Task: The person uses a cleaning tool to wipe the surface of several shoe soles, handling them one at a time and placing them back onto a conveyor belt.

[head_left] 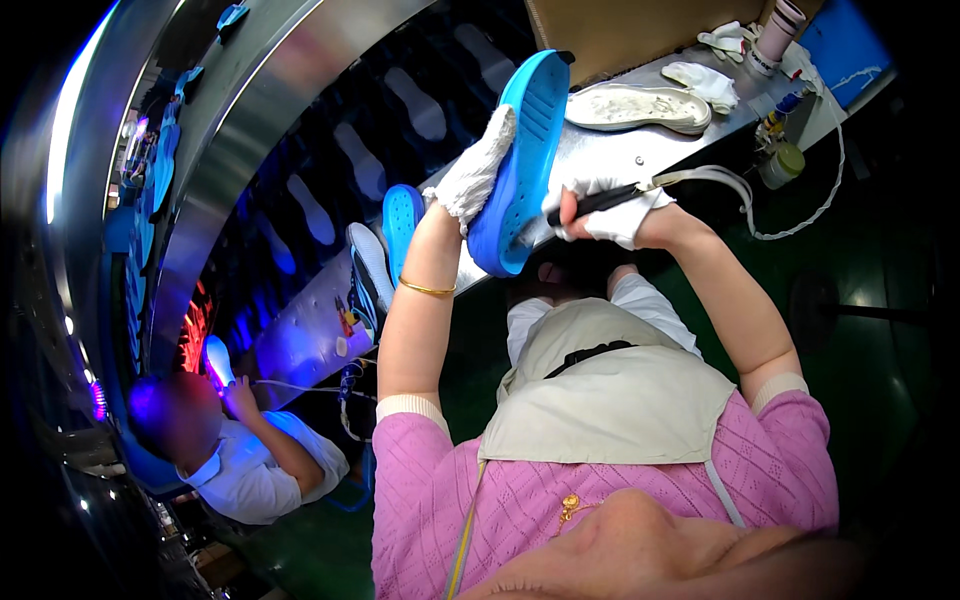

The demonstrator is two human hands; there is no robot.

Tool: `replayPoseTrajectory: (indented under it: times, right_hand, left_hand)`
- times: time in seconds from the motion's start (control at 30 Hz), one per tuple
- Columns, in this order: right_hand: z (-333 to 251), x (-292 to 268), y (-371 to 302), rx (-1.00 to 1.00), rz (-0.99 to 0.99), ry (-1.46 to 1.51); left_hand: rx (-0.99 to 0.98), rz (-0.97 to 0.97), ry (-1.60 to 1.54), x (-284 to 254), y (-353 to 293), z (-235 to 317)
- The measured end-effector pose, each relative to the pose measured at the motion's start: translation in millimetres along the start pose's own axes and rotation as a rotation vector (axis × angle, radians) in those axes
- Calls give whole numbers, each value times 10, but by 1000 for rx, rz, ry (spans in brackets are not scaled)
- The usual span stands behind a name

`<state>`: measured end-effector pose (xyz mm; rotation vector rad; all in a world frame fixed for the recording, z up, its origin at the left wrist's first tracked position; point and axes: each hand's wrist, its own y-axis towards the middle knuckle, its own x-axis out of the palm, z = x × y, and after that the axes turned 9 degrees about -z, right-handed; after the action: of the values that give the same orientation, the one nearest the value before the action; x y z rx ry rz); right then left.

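Observation:
My left hand (478, 178), in a white knit glove, holds a blue shoe sole (540, 115) up on its edge by its left side. The sole is light blue at the far end and darker blue at the near end, with small holes and grooves on its face. My right hand (630, 215), gloved with a bare fingertip showing, is closed round a black-handled brush (605, 201). A pale tube (715, 175) runs from the brush's rear. The brush's tip is at the near end of the sole; whether it touches is too blurred to tell.
A whitish sole (640, 108) and a white glove (705, 85) lie on the metal bench (590, 160). Left of my hand stand a light-blue sole (400, 222) and a grey one (370, 262). More soles (415, 105) line the dark machine. A co-worker (265, 465) holds a glowing sole (217, 360).

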<state>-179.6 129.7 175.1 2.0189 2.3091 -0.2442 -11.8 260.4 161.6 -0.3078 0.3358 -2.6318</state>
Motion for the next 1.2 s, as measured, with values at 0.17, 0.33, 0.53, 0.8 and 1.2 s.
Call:
replayPoseTrajectory:
  times: [0.17, 0.33, 0.53, 0.8, 1.2]
  right_hand:
    - [-5, -75, 8, 10, -2, -284]
    - [3, -227, 30, -149, 105, -155]
    - [-31, -325, -25, -35, 46, -531]
    - [99, -277, -151, -324, 218, -23]
    - [181, -15, 40, -418, 613, -394]
  left_hand:
    - [-43, 32, 63, -27, 14, 18]
    - [-7, -14, -6, -28, -7, 12]
    - [13, 67, -48, -140, -155, 69]
    - [636, -237, -757, -536, -448, -271]
    - [333, -387, -1011, 488, -298, -1076]
